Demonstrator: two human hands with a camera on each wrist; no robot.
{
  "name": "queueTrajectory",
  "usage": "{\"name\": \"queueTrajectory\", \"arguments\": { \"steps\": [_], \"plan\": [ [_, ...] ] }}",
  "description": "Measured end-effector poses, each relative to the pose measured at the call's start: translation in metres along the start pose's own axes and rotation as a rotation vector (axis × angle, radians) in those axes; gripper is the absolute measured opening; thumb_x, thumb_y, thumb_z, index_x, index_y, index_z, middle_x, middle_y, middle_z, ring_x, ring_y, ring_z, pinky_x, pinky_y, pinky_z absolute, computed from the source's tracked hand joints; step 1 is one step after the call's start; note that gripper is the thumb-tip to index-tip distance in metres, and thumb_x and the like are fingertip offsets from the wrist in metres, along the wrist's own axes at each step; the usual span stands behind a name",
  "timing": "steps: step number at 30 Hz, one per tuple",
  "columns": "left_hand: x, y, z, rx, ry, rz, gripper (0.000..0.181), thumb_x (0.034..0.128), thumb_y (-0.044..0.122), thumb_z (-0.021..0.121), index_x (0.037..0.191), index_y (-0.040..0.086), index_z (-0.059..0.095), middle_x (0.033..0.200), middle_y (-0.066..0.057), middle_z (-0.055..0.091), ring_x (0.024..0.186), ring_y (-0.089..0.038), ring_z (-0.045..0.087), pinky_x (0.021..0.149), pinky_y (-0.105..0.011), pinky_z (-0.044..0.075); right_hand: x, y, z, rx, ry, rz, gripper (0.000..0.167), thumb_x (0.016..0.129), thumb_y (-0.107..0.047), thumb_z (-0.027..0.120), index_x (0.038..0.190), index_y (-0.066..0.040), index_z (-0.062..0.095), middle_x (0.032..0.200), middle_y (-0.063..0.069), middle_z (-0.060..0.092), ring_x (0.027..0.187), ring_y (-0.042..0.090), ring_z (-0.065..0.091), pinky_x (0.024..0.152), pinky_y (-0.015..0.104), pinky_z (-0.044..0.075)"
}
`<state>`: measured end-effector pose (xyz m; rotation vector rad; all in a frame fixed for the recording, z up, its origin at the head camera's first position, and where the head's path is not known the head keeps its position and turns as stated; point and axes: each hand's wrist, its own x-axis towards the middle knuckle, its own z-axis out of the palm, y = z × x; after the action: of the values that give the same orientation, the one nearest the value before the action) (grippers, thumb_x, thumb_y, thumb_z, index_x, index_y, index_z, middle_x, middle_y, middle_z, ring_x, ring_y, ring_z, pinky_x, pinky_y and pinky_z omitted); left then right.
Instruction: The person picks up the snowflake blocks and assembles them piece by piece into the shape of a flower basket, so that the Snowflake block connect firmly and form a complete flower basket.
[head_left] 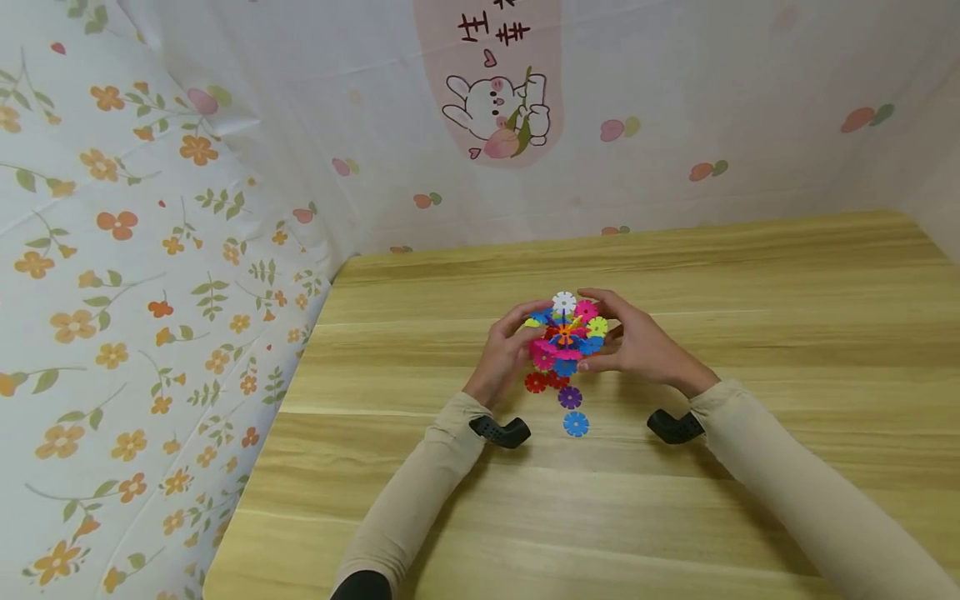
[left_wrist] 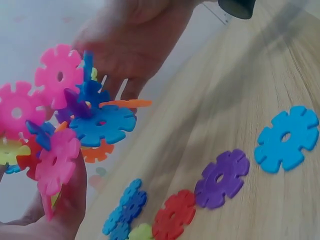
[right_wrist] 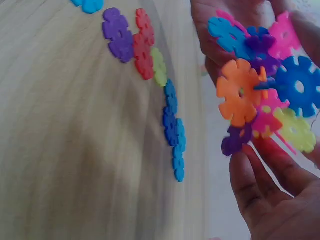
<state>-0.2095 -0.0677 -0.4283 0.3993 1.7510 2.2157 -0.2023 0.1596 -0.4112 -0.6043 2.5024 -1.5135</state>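
Both hands hold a cluster of slotted plastic snowflake discs (head_left: 564,335), joined at many angles in pink, blue, orange, purple, yellow-green and white, raised above the table. From the left side, my left hand (head_left: 504,354) grips it with curled fingers and thumb. Opposite, my right hand (head_left: 645,342) pinches the cluster; in the right wrist view its fingertips (right_wrist: 242,162) meet a purple disc. Pink discs (left_wrist: 57,160) lie close to the left hand in the left wrist view. Parts of both hands' fingers are hidden behind the discs.
Loose discs lie on the wooden table (head_left: 750,500) below the cluster: a light blue disc (head_left: 576,424), a purple disc (head_left: 570,397) and red discs (head_left: 536,382). Several blue ones (right_wrist: 170,125) lie farther along. Floral cloth (head_left: 150,333) hangs at the left and back.
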Motion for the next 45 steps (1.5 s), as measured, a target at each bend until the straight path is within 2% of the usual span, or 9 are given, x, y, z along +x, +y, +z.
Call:
{"name": "queueTrajectory", "arguments": {
  "steps": [4, 10, 14, 20, 22, 27, 32, 39, 45],
  "plan": [
    [0.004, -0.002, 0.005, -0.012, -0.079, 0.004, 0.045, 0.0998, 0.010, 0.045, 0.144, 0.002, 0.045, 0.149, -0.008, 0.042, 0.124, -0.019, 0.052, 0.096, -0.028, 0.049, -0.004, 0.003, -0.002, -0.017, 0.055, -0.039, 0.099, 0.073, -0.003, 0.087, 0.153, -0.007, 0.029, 0.130, 0.021, 0.055, 0.114, 0.036, 0.056, 0.089, 0.050, 0.054],
    [0.014, -0.007, 0.010, 0.073, -0.237, 0.009, 0.061, 0.0927, 0.000, 0.046, 0.152, 0.015, 0.038, 0.155, -0.007, 0.037, 0.131, -0.029, 0.048, 0.096, -0.034, 0.050, -0.012, 0.015, -0.011, -0.091, 0.180, -0.061, 0.096, 0.070, 0.006, 0.084, 0.150, -0.005, 0.034, 0.125, 0.023, 0.060, 0.112, 0.037, 0.058, 0.086, 0.032, 0.051],
    [0.027, -0.012, 0.021, 0.276, -0.237, -0.013, 0.089, 0.0870, -0.010, 0.064, 0.157, 0.028, 0.026, 0.158, -0.010, 0.033, 0.131, -0.032, 0.052, 0.097, -0.034, 0.051, -0.017, 0.025, -0.021, -0.201, 0.188, -0.093, 0.096, 0.069, 0.007, 0.085, 0.149, -0.003, 0.034, 0.126, 0.025, 0.059, 0.112, 0.041, 0.058, 0.088, 0.045, 0.054],
    [0.054, -0.016, 0.044, 0.710, -0.190, -0.081, 0.106, 0.0817, 0.005, 0.080, 0.160, 0.018, 0.011, 0.152, -0.014, 0.045, 0.105, -0.022, 0.064, 0.085, -0.024, 0.053, -0.019, 0.039, -0.042, -0.376, 0.139, -0.077, 0.097, 0.066, 0.008, 0.086, 0.148, 0.000, 0.033, 0.125, 0.029, 0.058, 0.113, 0.046, 0.057, 0.094, 0.064, 0.046],
    [0.060, -0.014, 0.051, 0.827, -0.188, -0.091, 0.104, 0.0803, 0.011, 0.083, 0.160, 0.015, 0.015, 0.152, -0.013, 0.045, 0.111, -0.020, 0.063, 0.087, -0.023, 0.052, -0.020, 0.043, -0.050, -0.379, 0.121, -0.053, 0.098, 0.066, 0.008, 0.085, 0.148, 0.000, 0.032, 0.125, 0.031, 0.057, 0.113, 0.047, 0.056, 0.094, 0.065, 0.045],
    [0.075, -0.012, 0.067, 0.995, -0.223, -0.089, 0.095, 0.0809, 0.019, 0.083, 0.156, 0.013, 0.025, 0.149, -0.011, 0.050, 0.134, -0.018, 0.051, 0.102, -0.025, 0.047, -0.023, 0.051, -0.064, -0.374, 0.106, 0.001, 0.098, 0.068, 0.010, 0.083, 0.149, 0.001, 0.029, 0.127, 0.034, 0.055, 0.117, 0.050, 0.053, 0.095, 0.066, 0.044],
    [0.079, -0.013, 0.074, 1.076, -0.248, -0.128, 0.089, 0.0823, 0.028, 0.082, 0.154, 0.014, 0.031, 0.147, -0.008, 0.052, 0.134, -0.018, 0.051, 0.105, -0.026, 0.044, -0.025, 0.057, -0.070, -0.353, 0.078, 0.028, 0.097, 0.069, 0.011, 0.081, 0.150, 0.002, 0.027, 0.130, 0.037, 0.052, 0.120, 0.053, 0.050, 0.097, 0.069, 0.040],
    [0.067, 0.000, 0.056, 1.021, -0.300, -0.104, 0.080, 0.0870, 0.017, 0.077, 0.153, 0.009, 0.033, 0.149, -0.010, 0.049, 0.137, -0.025, 0.046, 0.106, -0.031, 0.045, -0.026, 0.057, -0.074, -0.351, 0.016, 0.050, 0.101, 0.072, 0.006, 0.082, 0.152, 0.001, 0.022, 0.136, 0.039, 0.046, 0.120, 0.055, 0.050, 0.094, 0.067, 0.044],
    [0.028, 0.027, -0.001, 0.988, -0.260, -0.067, 0.048, 0.0917, 0.011, 0.070, 0.137, 0.003, 0.055, 0.135, -0.014, 0.059, 0.120, -0.029, 0.059, 0.096, -0.034, 0.052, -0.036, 0.046, -0.087, -0.357, 0.002, 0.094, 0.103, 0.072, 0.003, 0.083, 0.153, 0.004, 0.019, 0.142, 0.036, 0.040, 0.123, 0.054, 0.046, 0.091, 0.065, 0.047]
  ]
}}
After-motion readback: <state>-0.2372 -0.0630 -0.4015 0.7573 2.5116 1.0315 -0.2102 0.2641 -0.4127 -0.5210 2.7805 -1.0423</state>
